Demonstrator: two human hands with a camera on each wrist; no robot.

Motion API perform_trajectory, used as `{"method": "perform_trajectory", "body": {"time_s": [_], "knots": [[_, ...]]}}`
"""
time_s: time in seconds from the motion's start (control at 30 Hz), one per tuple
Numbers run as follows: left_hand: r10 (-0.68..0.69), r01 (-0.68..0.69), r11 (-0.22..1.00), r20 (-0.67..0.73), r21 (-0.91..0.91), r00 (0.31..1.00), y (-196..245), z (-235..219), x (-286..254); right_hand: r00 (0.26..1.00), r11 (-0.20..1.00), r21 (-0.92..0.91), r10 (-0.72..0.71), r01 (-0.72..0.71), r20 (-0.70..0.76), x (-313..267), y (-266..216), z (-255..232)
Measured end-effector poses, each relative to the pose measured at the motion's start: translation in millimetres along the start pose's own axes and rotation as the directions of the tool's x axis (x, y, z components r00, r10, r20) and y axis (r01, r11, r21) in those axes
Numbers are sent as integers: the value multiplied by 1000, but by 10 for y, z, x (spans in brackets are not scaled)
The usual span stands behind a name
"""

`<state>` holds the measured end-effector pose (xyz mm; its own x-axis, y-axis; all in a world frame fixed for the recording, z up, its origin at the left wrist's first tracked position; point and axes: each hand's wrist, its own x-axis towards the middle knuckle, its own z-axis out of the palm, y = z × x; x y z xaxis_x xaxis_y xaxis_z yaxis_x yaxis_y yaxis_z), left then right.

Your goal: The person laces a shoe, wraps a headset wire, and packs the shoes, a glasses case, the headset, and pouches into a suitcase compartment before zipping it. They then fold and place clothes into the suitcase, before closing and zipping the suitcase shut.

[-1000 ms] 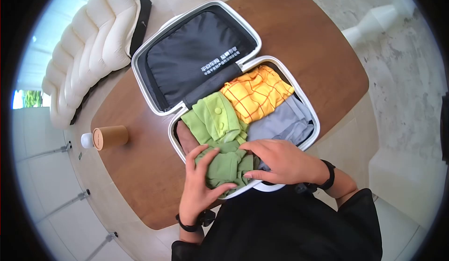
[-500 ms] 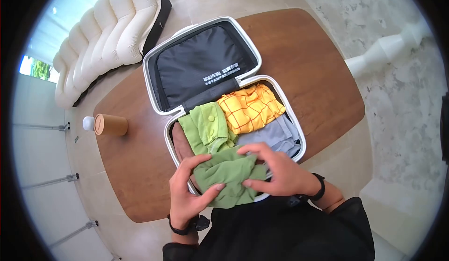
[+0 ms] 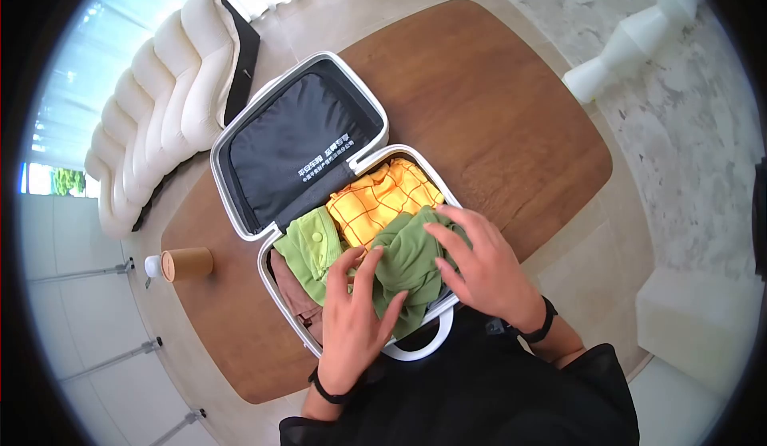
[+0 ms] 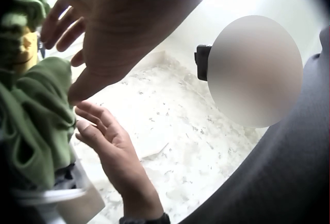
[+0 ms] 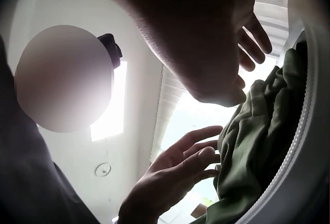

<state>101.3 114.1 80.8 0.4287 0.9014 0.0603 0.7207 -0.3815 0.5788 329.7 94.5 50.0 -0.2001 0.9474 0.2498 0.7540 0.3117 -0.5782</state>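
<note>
In the head view, a dark green garment lies bunched in the front right part of an open suitcase. My left hand is at its left side, fingers spread and fingertips right at the cloth. Across from it, my right hand has its fingers extended over the garment's right edge. Both wrist views show loose, parted fingers beside the green cloth. Behind it lies a folded yellow checked garment. A light green garment with buttons and a brown cloth fill the left side.
The suitcase's lid, with a black lining, is folded back on the wooden table. A brown cylinder with a white end lies near the table's left edge. The suitcase handle faces the person.
The dark green garment was lifted from the suitcase's front left and moved to the front right, over the grey cloth. The fingers of both hands have loosened from it.
</note>
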Motion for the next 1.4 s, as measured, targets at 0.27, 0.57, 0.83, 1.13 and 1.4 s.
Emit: {"method": "perform_trajectory", "body": {"time_s": [0.27,0.57,0.83,1.13,1.4], "knots": [[188,-218,973,300,71,935,-31,47,6,964,998,-21,65,-61,258,-230,33,210],[203,-242,968,345,73,916,-308,257,194,948,997,-34,77,-69,308,-90,85,216],[230,-357,891,401,279,887,-247,419,330,930,995,-30,98,-93,353,27,155,256],[125,-204,945,293,257,948,-109,385,22,856,992,119,-94,38,508,242,332,-242],[59,-73,978,74,193,995,89,378,-206,915,608,686,225,-401,335,1747,1481,88]]}}
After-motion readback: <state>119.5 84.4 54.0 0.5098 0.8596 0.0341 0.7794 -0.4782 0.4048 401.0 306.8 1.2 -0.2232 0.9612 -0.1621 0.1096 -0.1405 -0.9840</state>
